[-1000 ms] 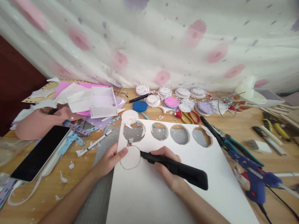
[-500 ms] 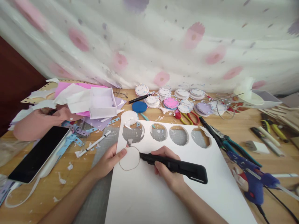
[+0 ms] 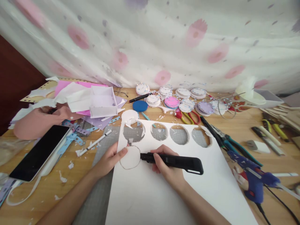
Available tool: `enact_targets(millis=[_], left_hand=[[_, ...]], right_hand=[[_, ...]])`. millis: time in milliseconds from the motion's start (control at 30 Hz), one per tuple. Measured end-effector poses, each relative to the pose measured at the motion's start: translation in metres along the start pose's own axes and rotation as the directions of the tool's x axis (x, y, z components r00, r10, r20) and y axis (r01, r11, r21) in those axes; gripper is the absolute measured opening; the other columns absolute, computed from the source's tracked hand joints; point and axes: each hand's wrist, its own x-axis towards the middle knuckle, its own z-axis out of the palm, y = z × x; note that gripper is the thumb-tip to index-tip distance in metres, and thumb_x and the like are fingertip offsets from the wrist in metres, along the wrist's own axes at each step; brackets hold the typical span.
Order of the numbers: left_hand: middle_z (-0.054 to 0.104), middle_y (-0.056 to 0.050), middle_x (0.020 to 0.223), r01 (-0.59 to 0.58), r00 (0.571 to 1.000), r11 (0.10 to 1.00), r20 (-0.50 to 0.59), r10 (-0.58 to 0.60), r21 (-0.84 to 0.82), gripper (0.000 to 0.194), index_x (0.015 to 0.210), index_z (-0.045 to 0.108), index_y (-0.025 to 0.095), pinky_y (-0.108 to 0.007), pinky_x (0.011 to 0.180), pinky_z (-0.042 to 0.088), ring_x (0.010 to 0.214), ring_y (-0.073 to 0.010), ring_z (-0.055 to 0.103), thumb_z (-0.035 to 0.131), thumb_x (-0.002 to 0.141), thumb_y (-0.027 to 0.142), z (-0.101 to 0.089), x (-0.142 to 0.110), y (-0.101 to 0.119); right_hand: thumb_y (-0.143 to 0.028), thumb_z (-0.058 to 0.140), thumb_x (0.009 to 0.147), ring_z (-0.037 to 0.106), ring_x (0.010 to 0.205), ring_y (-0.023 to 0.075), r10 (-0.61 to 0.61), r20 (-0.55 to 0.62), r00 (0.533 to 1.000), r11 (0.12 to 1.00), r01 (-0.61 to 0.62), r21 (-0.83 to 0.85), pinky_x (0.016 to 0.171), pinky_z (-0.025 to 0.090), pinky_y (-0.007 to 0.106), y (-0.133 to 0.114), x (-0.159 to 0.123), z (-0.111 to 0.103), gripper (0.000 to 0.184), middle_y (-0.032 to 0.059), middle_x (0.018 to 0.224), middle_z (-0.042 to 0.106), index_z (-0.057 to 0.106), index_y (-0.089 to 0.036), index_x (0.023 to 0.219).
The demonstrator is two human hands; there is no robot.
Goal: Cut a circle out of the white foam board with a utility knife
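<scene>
A white board (image 3: 150, 190) with a row of round holes along its far edge lies in front of me. My left hand (image 3: 114, 157) grips its left edge, thumb on top beside a drawn circle (image 3: 130, 157); the fingers under the board are hidden. My right hand (image 3: 167, 167) is closed around a black utility knife (image 3: 182, 162). The knife's front end meets the right side of the circle's outline; the blade itself is too small to make out. A grey cutting mat (image 3: 90, 193) shows under the board's left side.
Behind the board stand stacks of decorated white discs (image 3: 153, 100) and a blue disc (image 3: 140, 106). A phone (image 3: 39, 153) and paper scraps lie left, near a white box (image 3: 103, 101). To the right are pliers (image 3: 243, 150) and a blue glue gun (image 3: 255, 178).
The knife's rear end has swung slightly away from me and to the left, while its front stays at the circle's right edge. My left hand keeps its hold.
</scene>
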Motion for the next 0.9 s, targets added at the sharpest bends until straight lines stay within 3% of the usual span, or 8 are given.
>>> enact_targets(millis=[300, 500, 667, 767, 900], left_hand=[[0.055, 0.001, 0.077, -0.017, 1.000, 0.999, -0.003, 0.017, 0.029, 0.033, 0.096, 0.057, 0.017, -0.020, 0.058, 0.040, 0.068, -0.0125, 0.049, 0.054, 0.087, 0.049, -0.001, 0.000, 0.000], [0.056, 0.000, 0.078, 0.009, 0.999, 1.000, -0.035, -0.009, 0.014, 0.033, 0.097, 0.058, 0.017, -0.020, 0.058, 0.040, 0.069, -0.0132, 0.050, 0.056, 0.086, 0.048, -0.001, 0.000, -0.003], [0.060, -0.001, 0.081, 0.018, 0.998, 1.000, -0.056, -0.019, -0.018, 0.033, 0.099, 0.059, 0.018, -0.020, 0.059, 0.042, 0.071, -0.0139, 0.052, 0.058, 0.085, 0.047, -0.001, 0.001, -0.004], [0.061, -0.001, 0.082, 0.023, 0.999, 0.999, -0.040, -0.025, -0.034, 0.032, 0.100, 0.058, 0.018, -0.020, 0.058, 0.042, 0.070, -0.0136, 0.053, 0.059, 0.085, 0.047, -0.001, 0.001, -0.005], [0.062, -0.001, 0.082, 0.037, 0.998, 0.999, -0.054, -0.038, -0.022, 0.034, 0.101, 0.057, 0.018, -0.020, 0.056, 0.041, 0.068, -0.0143, 0.054, 0.059, 0.084, 0.048, -0.001, 0.001, -0.005]], right_hand=[[-0.045, 0.059, 0.085, 0.044, 0.037, 0.0092, 0.064, -0.051, 0.997, 0.994, -0.059, 0.089, 0.042, 0.037, 0.022, -0.007, -0.001, 0.004, 0.030, -0.0026, 0.044, 0.057, 0.053, -0.019, 0.070], [-0.041, 0.058, 0.085, 0.038, 0.035, 0.0069, 0.032, -0.140, 0.990, 0.984, -0.006, 0.180, 0.038, 0.027, 0.019, -0.001, -0.003, 0.002, 0.028, -0.0056, 0.040, 0.048, 0.058, -0.018, 0.070], [-0.038, 0.058, 0.083, 0.036, 0.034, 0.0061, 0.016, -0.211, 0.977, 0.932, 0.062, 0.357, 0.036, 0.021, 0.018, 0.008, -0.002, -0.006, 0.025, -0.0063, 0.041, 0.044, 0.059, -0.018, 0.069], [-0.038, 0.055, 0.087, 0.041, 0.037, 0.0075, 0.003, -0.122, 0.993, 0.884, 0.054, 0.465, 0.037, 0.027, 0.017, 0.004, 0.001, -0.009, 0.021, -0.0053, 0.043, 0.050, 0.059, -0.019, 0.079], [-0.044, 0.050, 0.091, 0.057, 0.051, 0.0131, -0.032, 0.110, 0.993, 0.860, -0.029, 0.510, 0.052, 0.045, 0.025, -0.006, 0.005, -0.005, 0.026, 0.0009, 0.064, 0.067, 0.053, -0.022, 0.106]])
